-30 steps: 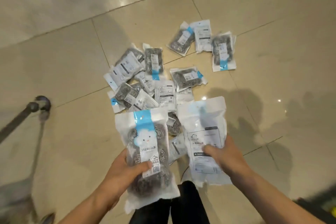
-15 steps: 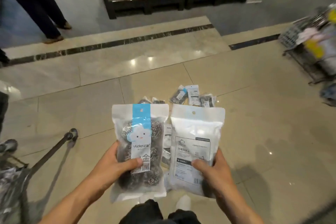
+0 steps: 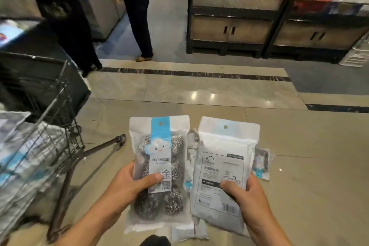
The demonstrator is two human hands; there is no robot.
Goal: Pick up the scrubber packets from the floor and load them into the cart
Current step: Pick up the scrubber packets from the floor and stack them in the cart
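Your left hand [image 3: 127,183] grips a scrubber packet [image 3: 159,173], thumb curled across its label and fingers hidden behind. Your right hand [image 3: 247,197] pinches a second packet [image 3: 221,168] the same way, thumb on its printed panel.

The left packet faces you front-on: a blue strip with a smiling cloud, the word "yunlei" and large characters 金属. The right packet shows its white back, with a framed text block and a barcode, too small to read.

Both stand upright, long axis vertical, hang holes at the top, side by side and apart. Dark steel-wool balls show through the left one's clear window.

More packets [image 3: 260,163] lie on the tiled floor [image 3: 309,166] behind. The wire cart [image 3: 52,126] stands to your left, holding pale packets.
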